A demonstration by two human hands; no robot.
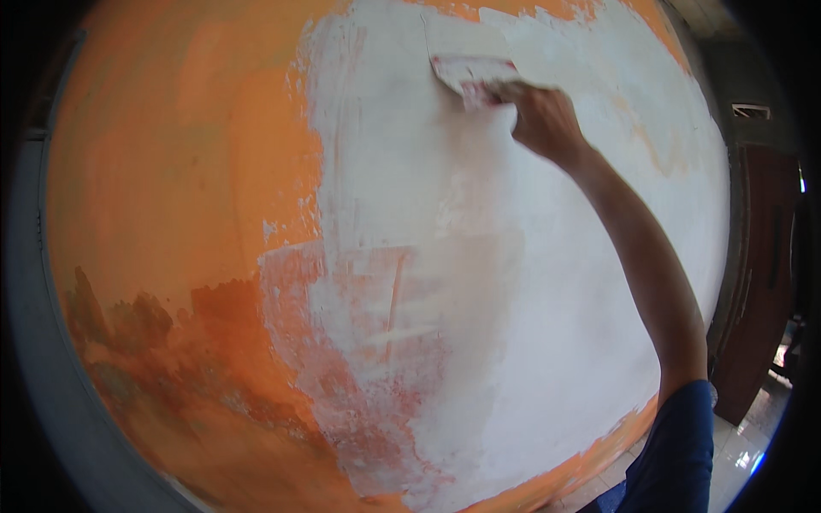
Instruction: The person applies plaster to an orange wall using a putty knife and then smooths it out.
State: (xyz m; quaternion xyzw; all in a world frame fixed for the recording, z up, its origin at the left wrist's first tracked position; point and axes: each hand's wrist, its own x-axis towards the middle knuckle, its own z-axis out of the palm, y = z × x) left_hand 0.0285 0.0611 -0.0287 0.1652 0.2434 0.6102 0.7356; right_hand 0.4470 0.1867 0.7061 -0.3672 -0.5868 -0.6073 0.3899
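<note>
My right hand [547, 121] is raised high on the wall, its fingers closed around the handle of a putty knife [473, 72]. The wide blade is pressed against the wall and smeared with white and reddish filler. Around it spreads a broad coat of white putty [590, 282], greyer and damp-looking near the blade. Lower down the coat thins, and reddish-orange paint shows through. Bare orange wall [180, 154] lies to the left, with dark stained patches [128, 321] toward its bottom. My left hand is out of view.
A grey frame [30, 282] borders the wall at the far left. On the right stand a dark brown door [753, 274] and a small vent opening [751, 111] above it. Pale floor tiles [740, 449] show at the lower right.
</note>
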